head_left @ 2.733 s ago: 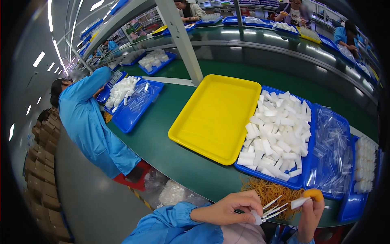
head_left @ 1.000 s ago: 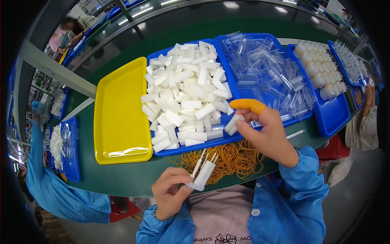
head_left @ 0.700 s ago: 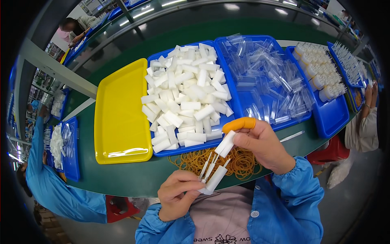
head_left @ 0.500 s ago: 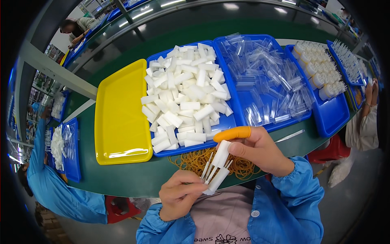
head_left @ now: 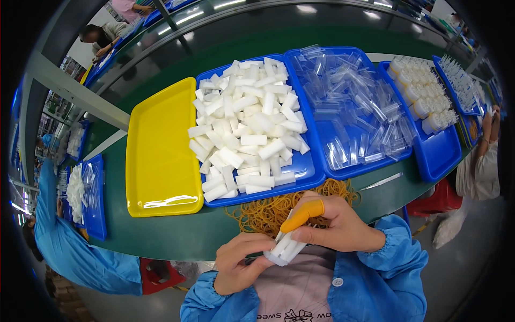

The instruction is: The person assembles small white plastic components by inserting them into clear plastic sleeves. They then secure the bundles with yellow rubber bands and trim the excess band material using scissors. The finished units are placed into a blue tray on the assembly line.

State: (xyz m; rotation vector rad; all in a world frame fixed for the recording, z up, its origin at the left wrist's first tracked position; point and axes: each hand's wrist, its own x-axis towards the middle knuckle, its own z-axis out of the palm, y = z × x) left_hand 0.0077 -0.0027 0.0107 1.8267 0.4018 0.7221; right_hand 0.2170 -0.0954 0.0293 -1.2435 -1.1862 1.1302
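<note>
In front of my chest, my left hand (head_left: 238,262) pinches the base of a small white pronged part (head_left: 275,260) between thumb and fingers. My right hand (head_left: 339,222), with an orange finger cot (head_left: 304,214) on one finger, closes round a white foam block (head_left: 292,248) set among the thin prongs. A second white block lies alongside it in the same part. My fingers cover much of the prongs. Just beyond my hands is a heap of tan rubber bands (head_left: 263,216). A blue tray (head_left: 300,169) piled with white foam blocks (head_left: 249,115) stands behind them.
A yellow tray (head_left: 161,155) is left of the foam tray. To the right, another blue tray (head_left: 335,173) holds clear plastic sleeves (head_left: 357,107), and a further one holds bundled white parts (head_left: 421,88). A flat strip (head_left: 382,181) lies on the green table. Co-workers sit on both sides.
My right hand has come down and closer to my left, bringing its foam block down among the prongs beside the other block. More of the rubber bands now shows.
</note>
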